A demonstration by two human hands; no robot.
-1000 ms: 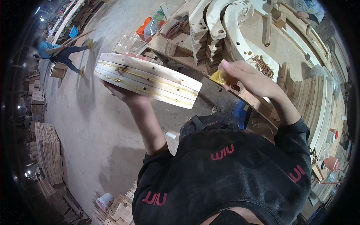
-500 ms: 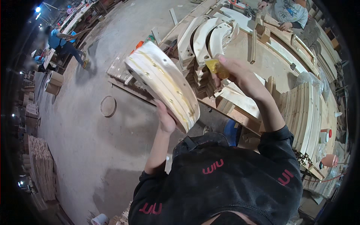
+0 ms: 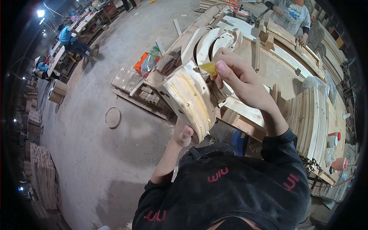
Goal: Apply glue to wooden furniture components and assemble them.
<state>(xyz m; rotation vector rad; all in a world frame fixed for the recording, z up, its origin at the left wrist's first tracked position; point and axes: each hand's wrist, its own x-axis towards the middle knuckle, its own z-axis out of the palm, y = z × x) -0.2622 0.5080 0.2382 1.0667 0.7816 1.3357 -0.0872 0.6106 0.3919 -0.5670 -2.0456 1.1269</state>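
My left hand (image 3: 182, 134) is wrapped round the lower end of a thick, curved wooden piece (image 3: 196, 100), holding it tilted in the air. Yellow, glue-like lines run along the face of this piece, between dark holes and small shiny dots. In my right hand (image 3: 240, 79), a small yellow, translucent, pointed piece (image 3: 208, 68) is pinched between thumb and fingers, close to the upper end of the wood. What exactly the yellow piece is, I cannot make out. Behind it, more curved wooden pieces (image 3: 209, 44) lie stacked on the workbench (image 3: 245, 53).
To the right stands a row of curved wooden slats (image 3: 306, 122). A co-worker (image 3: 293, 17) is at the bench's far side. An orange box (image 3: 141, 63) and bundled wood strips (image 3: 130, 80) are left of the bench. A round disc (image 3: 113, 117) lies on the floor.
The wooden piece has come right and a little down, turning more upright. My right hand has moved slightly left, the yellow piece now closer to the wood's upper end.
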